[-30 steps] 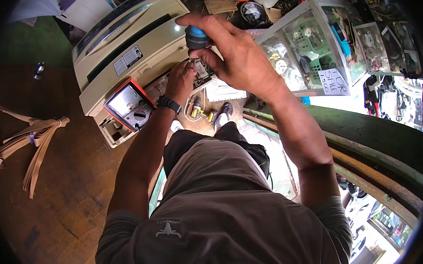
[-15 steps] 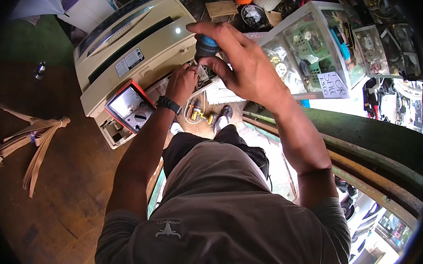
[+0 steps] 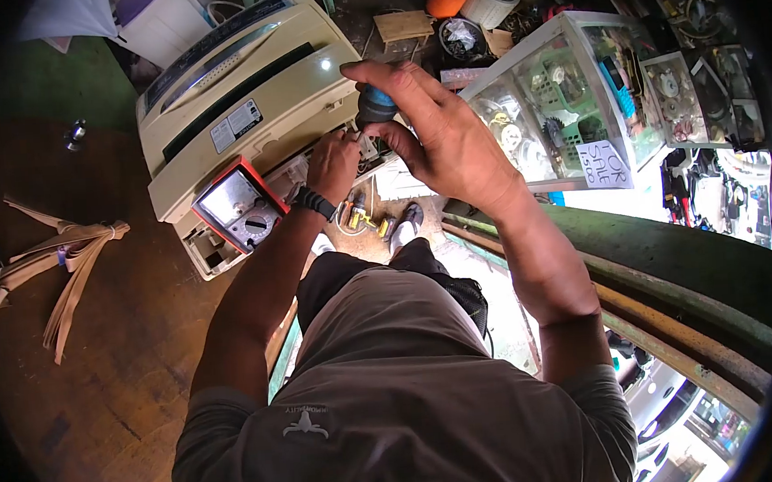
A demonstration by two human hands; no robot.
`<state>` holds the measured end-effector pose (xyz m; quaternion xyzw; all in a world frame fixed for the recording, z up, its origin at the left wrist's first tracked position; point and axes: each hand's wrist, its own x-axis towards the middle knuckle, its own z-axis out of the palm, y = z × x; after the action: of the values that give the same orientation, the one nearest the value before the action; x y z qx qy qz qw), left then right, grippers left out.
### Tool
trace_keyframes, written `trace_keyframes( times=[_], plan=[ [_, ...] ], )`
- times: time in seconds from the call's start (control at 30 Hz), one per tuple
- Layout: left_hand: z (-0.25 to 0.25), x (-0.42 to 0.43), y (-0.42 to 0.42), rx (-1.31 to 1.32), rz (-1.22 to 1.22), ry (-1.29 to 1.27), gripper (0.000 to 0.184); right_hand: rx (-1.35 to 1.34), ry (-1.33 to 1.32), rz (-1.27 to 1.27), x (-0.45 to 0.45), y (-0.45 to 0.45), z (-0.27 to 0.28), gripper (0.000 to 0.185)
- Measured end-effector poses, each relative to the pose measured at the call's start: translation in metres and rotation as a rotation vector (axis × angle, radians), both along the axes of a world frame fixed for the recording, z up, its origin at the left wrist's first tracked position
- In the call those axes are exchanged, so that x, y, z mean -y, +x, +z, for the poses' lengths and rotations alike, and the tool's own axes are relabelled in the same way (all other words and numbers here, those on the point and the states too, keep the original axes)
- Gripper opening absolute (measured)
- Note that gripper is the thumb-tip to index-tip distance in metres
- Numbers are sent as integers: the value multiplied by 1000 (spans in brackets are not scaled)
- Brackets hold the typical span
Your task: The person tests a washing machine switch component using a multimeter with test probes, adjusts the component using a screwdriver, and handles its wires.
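Note:
A beige washing machine (image 3: 306, 87) leans at the upper left, with a panel compartment (image 3: 298, 169) open along its near edge. My left hand (image 3: 335, 166) reaches into the compartment's right end, fingers pinched together around something too small to make out, beside wires and small parts. Just right of it, my right hand (image 3: 450, 140) curls thumb and index finger around the thick handle of what looks like a blue-and-black screwdriver (image 3: 378, 103). The screwdriver's tip is hidden. A red-framed analog multimeter (image 3: 241, 206) rests on the machine's lower left corner.
Right of the machine stands a glass display case (image 3: 528, 100) with a handwritten sale sign (image 3: 605, 166). Tan straps (image 3: 77, 251) lie on the brown surface at left. A yellow power tool (image 3: 360, 216) is on the floor near my feet. Wooden rails (image 3: 673, 312) run along the right.
The view has shifted slightly. Both hands stay at the same end of the compartment, with the screwdriver's handle still in my right hand.

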<state>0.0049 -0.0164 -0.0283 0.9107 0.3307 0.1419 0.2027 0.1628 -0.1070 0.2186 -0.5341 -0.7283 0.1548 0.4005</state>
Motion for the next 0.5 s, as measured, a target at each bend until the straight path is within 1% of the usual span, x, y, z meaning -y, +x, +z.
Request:
trace_keyframes(
  times=[0.13,0.2,0.3,0.5],
  plan=[
    [-4,1,-4,77,37,-33,13,19,12,-13,2,0,0,59],
    [-4,3,-5,185,86,-121,14,11,16,-22,4,-1,0,60],
    [-6,1,-6,181,68,-71,15,16,16,-27,5,1,1,60],
    [-6,-3,-8,147,39,-109,16,-16,-17,-47,10,3,-1,62]
  ],
)
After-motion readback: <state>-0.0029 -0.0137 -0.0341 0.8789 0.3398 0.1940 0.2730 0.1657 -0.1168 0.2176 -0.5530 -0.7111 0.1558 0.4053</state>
